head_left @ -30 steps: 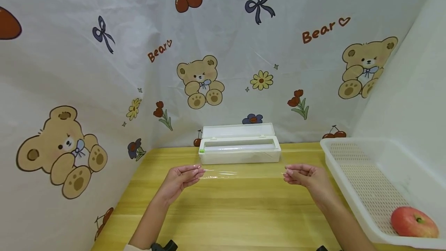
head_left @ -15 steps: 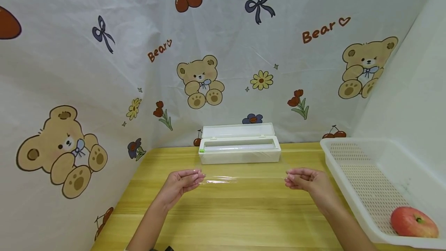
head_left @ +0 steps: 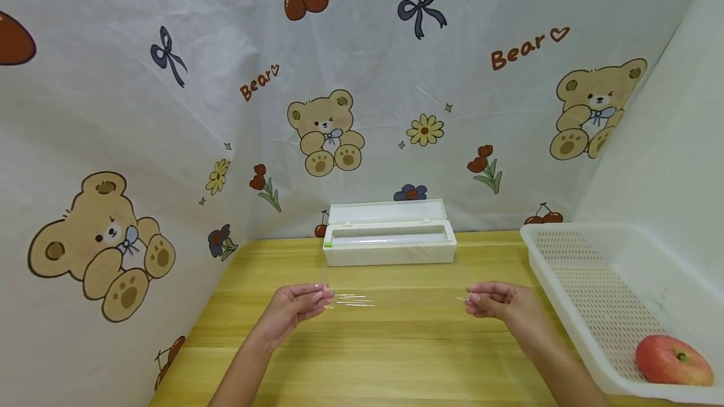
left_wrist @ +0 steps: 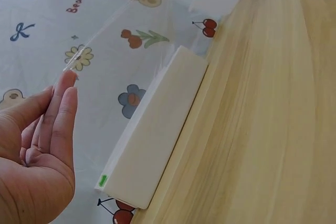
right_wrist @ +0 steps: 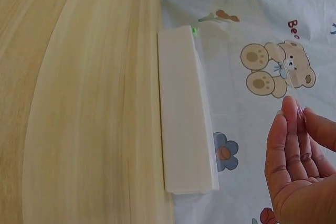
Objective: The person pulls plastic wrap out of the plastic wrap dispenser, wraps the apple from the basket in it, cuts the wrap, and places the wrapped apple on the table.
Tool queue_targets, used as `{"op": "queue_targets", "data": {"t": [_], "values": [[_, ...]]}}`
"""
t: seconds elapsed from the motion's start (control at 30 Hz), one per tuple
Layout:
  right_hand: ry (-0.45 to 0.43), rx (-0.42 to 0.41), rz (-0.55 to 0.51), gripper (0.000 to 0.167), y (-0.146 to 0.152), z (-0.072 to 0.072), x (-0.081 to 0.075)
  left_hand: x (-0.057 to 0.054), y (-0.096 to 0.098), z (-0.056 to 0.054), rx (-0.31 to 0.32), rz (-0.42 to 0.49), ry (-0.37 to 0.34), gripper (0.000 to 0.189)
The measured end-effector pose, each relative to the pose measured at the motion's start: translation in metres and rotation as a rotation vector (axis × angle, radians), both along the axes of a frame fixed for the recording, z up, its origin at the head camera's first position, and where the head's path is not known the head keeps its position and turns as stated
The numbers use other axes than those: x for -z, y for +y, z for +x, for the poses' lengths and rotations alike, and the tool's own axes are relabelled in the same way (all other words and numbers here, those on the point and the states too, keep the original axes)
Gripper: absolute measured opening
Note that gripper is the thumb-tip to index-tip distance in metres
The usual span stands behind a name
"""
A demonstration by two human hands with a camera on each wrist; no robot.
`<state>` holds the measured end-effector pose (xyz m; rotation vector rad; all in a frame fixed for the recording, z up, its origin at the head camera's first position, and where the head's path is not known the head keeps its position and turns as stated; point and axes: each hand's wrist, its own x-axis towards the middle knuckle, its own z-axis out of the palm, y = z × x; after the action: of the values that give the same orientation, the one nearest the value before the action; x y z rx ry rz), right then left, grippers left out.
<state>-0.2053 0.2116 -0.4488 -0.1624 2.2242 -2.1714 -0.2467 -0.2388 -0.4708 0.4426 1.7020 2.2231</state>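
A sheet of clear plastic wrap stretches between both hands, its front edge marked by bright glints. My left hand pinches one corner between thumb and fingers; my right hand pinches the opposite corner the same way. Behind them stands a white plastic wrap dispenser box, its lid raised and a pale roll visible inside. The film runs back toward this box, though much of it is too transparent to trace. In the left wrist view, the left hand holds the film's edge, raised off the table.
A white basket stands on the right side of the wooden table, with a red apple in its near end. A patterned cloth hangs behind the table and along the left.
Both hands have moved back toward the body, away from the box, drawing the plastic wrap's edge with them. The box, basket and apple have stayed put.
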Motion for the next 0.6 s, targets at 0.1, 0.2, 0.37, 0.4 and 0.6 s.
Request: {"op": "queue_targets", "data": {"t": [0.1,0.2,0.37,0.4,0.6], "values": [[-0.005,-0.006,-0.001,0.029,0.001,0.002,0.002,0.002,-0.001,0.002,0.010,0.005,-0.011,0.031],[0.005,-0.018,0.009,0.029,0.001,0.004,0.004,0.005,-0.002,0.004,0.023,0.012,-0.009,0.030],[-0.004,-0.027,0.020,0.029,0.002,0.006,0.007,0.010,-0.004,0.006,0.030,0.012,-0.006,0.029],[-0.009,-0.030,0.019,0.028,0.002,0.007,0.007,0.011,-0.004,0.007,0.031,0.011,-0.008,0.029],[-0.010,-0.043,0.012,0.029,0.004,0.010,0.010,0.015,-0.003,0.011,0.028,-0.016,-0.028,0.031]]}}
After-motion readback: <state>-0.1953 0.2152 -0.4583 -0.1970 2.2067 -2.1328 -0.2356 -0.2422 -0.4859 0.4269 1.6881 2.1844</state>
